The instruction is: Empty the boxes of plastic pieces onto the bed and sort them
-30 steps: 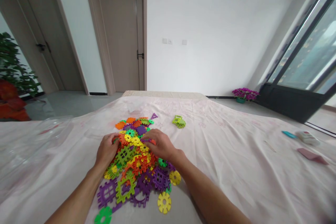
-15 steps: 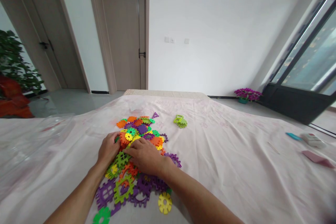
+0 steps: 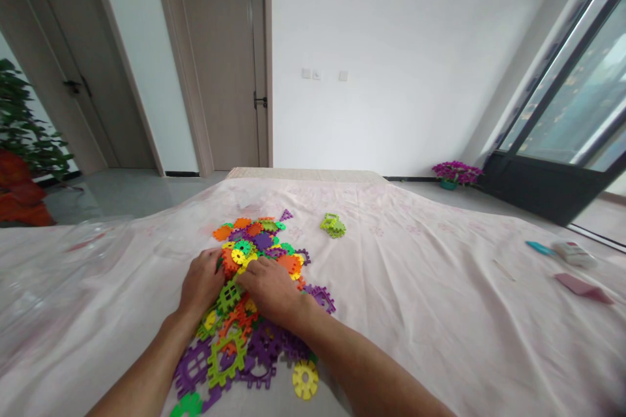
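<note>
A heap of flat notched plastic building pieces, in orange, purple, green and yellow, covers the cloth in front of me. My left hand is at the heap's left side, fingers curled beside an upright orange piece; their tips are hidden. Over the middle of the heap lies my right hand, its fingers bent down among yellow and green pieces. What it grips, if anything, is hidden. Close to both hands are a yellow flower-shaped disc and a green window piece.
A joined group of lime-green pieces lies apart, right of the heap. Clear plastic packaging is at left on the pink cloth. At far right are a blue object, a whitish box and a pink item.
The view has shifted slightly. Both hands stay at nearly the same spots in the heap, with the right hand's fingers drawn in a little more.
</note>
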{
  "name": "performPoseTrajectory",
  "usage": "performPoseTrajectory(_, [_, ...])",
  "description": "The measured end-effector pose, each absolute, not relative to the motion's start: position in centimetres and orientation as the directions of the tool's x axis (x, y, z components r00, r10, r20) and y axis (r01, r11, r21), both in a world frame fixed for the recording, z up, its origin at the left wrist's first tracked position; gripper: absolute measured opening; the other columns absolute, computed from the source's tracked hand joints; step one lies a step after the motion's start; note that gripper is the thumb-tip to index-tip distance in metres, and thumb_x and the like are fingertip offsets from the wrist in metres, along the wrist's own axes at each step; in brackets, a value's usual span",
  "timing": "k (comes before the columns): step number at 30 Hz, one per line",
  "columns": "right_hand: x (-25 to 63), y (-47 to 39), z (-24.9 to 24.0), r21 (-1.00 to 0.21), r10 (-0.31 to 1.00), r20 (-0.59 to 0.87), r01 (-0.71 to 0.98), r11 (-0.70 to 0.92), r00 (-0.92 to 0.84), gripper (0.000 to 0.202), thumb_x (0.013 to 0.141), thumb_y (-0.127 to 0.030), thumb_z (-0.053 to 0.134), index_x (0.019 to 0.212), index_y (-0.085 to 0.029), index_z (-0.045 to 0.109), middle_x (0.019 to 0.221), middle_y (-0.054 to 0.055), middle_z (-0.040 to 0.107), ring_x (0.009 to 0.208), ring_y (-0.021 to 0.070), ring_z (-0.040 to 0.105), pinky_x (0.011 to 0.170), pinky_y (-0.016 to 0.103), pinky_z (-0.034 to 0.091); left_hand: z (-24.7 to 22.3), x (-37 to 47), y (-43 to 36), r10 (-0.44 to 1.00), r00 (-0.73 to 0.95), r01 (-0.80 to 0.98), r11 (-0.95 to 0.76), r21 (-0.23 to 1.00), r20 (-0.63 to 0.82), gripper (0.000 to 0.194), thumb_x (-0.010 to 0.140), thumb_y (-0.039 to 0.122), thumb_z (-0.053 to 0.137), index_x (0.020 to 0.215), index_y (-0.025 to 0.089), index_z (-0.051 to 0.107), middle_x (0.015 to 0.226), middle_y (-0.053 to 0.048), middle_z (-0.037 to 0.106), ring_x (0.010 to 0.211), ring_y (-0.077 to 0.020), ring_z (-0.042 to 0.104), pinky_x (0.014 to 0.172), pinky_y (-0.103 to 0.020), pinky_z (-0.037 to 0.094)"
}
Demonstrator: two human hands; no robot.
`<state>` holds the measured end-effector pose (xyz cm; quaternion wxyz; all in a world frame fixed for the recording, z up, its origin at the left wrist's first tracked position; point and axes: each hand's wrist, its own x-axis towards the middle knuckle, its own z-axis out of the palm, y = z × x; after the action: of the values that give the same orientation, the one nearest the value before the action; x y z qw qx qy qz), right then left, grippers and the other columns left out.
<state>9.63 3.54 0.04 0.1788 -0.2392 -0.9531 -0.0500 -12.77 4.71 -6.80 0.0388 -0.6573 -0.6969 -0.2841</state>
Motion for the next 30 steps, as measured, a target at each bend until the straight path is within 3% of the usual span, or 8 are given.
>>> performPoseTrajectory(3, [10.0,3.7,0.3,-0.057,0.461,0.375,0.476,0.878,-0.805,0.013,0.099,-0.024,0.055,0.095,-0.019,0.066,0.093,0.004,0.066,0.09,0.0188,0.057,0.08,0.03,0.044,-6.7,-12.7,4.6,0.897,-0.135,0.936,-0.024,0.352,0.42,0.043,0.089,0.027,0.039,0.12,0.011,0.066,0.124,-0.016,0.065,0.117,-0.0273,0.059,0.104,-0.037,0.044])
performPoseTrajectory(9, [10.1,3.0,1.0,-0.168,0.408,0.359,0.372,0.913,-0.84,0.038,0.093,-0.042,0.064,0.126,-0.022,0.062,0.122,0.005,0.067,0.11,0.0217,0.057,0.098,0.033,0.043,-6.4,-12.4,4.5,0.879,-0.151,0.923,-0.038,0.382,0.453,0.043,0.088,0.032,0.042,0.117,0.012,0.067,0.123,-0.016,0.065,0.116,-0.0288,0.06,0.103,-0.039,0.045])
performPoseTrajectory(15, [9.6,3.2,0.3,-0.119,0.412,0.329,0.396,0.911,-0.85,0.026,0.095,-0.04,0.063,0.116,-0.025,0.067,0.111,0.002,0.07,0.102,0.0197,0.059,0.092,0.032,0.043,-5.9,-12.3,4.6,0.9,-0.11,0.885,-0.105,0.453,0.423,0.041,0.089,0.045,0.046,0.11,0.019,0.071,0.118,-0.01,0.068,0.113,-0.0264,0.061,0.103,-0.038,0.045])
performPoseTrajectory(20, [9.9,3.5,0.5,-0.141,0.44,0.374,0.419,0.897,-0.816,0.02,0.102,-0.034,0.051,0.101,-0.022,0.067,0.098,0.002,0.072,0.091,0.0175,0.062,0.083,0.028,0.042,-5.9,-12.5,4.8,0.907,-0.11,0.864,-0.115,0.49,0.406,0.04,0.089,0.044,0.047,0.109,0.02,0.071,0.118,-0.008,0.07,0.115,-0.0252,0.062,0.103,-0.037,0.045])
performPoseTrajectory(25, [12.0,5.7,1.4,-0.351,0.713,0.485,0.634,0.689,-0.507,0.031,0.104,-0.032,0.042,0.089,-0.021,0.067,0.091,0.003,0.071,0.085,0.0165,0.062,0.074,0.025,0.039,-5.9,-12.5,4.7,0.912,-0.131,0.867,-0.086,0.492,0.389,0.038,0.09,0.041,0.046,0.11,0.021,0.071,0.121,-0.008,0.07,0.116,-0.0254,0.061,0.104,-0.039,0.044])
performPoseTrajectory(30, [16.6,10.3,0.6,-0.67,0.916,0.384,0.649,0.361,-0.113,0.036,0.098,-0.029,0.044,0.071,-0.019,0.065,0.068,0.001,0.066,0.065,0.0135,0.059,0.062,0.023,0.036,-6.0,-12.6,4.6,0.912,-0.153,0.86,-0.067,0.506,0.38,0.036,0.09,0.039,0.047,0.111,0.022,0.07,0.123,-0.007,0.069,0.117,-0.0244,0.062,0.105,-0.037,0.044])
